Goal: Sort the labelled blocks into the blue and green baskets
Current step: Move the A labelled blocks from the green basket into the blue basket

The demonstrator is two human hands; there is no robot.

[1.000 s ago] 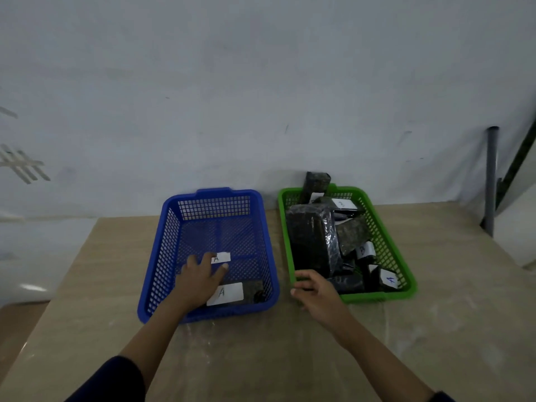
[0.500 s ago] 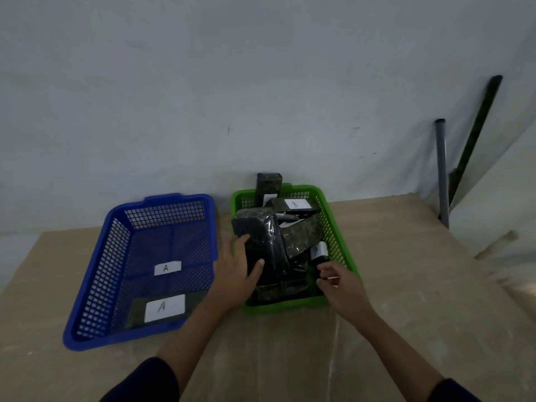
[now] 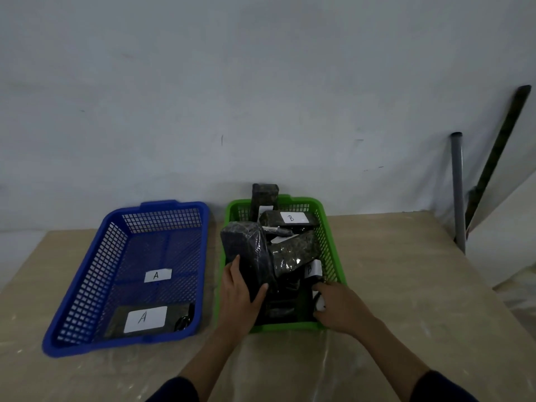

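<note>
Two baskets sit side by side on the table (image 3: 406, 285), near the wall (image 3: 261, 82): the blue basket (image 3: 87, 271) to the left, the green basket (image 3: 330, 236) to the right, a narrow gap between them.

The blue one holds a flat dark block (image 3: 148, 319) at its near end with a white label marked A, and a second A label (image 3: 157, 275) lies further back on the mesh floor (whether it sits on a block of its own I cannot tell).

The green one is heaped with dark blocks. A B block (image 3: 290, 219) lies flat near the far end, another block stands upright (image 3: 264, 195) against the far rim, and a speckled block (image 3: 293, 252) leans across the middle.

The left hand (image 3: 240, 294) wraps around the near end of a big wrapped block (image 3: 246, 250) that rises tilted out of the pile, thumb on one face and fingers (image 3: 235, 271) on the other. The right hand (image 3: 342, 309) is in the near right corner of the green basket, curled around a small dark block (image 3: 317, 300) with a bit of white label showing; its letter is hidden. Just behind that hand another B label (image 3: 312, 268) sticks up.

A grey pipe (image 3: 458, 192) stands past the table's far right corner.
</note>
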